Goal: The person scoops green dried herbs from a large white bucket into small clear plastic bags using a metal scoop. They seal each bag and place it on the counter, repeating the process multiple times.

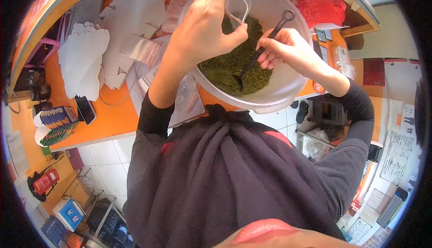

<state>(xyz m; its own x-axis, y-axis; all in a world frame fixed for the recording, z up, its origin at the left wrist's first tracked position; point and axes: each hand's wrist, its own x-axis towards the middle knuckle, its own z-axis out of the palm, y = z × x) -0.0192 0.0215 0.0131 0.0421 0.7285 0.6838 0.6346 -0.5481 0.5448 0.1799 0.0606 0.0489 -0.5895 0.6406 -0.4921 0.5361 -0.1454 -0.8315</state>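
Observation:
Over a large white plastic tub [243, 101], my left hand [206, 28] pinches a small clear zip bag [238, 8], its mouth spread apart between thumb and fingers. My right hand [287, 48] grips a black plastic spoon [276, 26] by its ribbed handle, which ends in a ring. The spoon's lower end dips into a heap of dried green herb [258, 83] inside the tub. How much herb is on the spoon cannot be told. My left hand covers part of the tub's left side.
Cut white sheets [86, 58] and a pack of clear bags [140, 49] lie left on the orange table [118, 114]. A phone [85, 109] sits by its front edge, near colourful packets [59, 118]. A red bag [317, 6] stands behind the tub at right.

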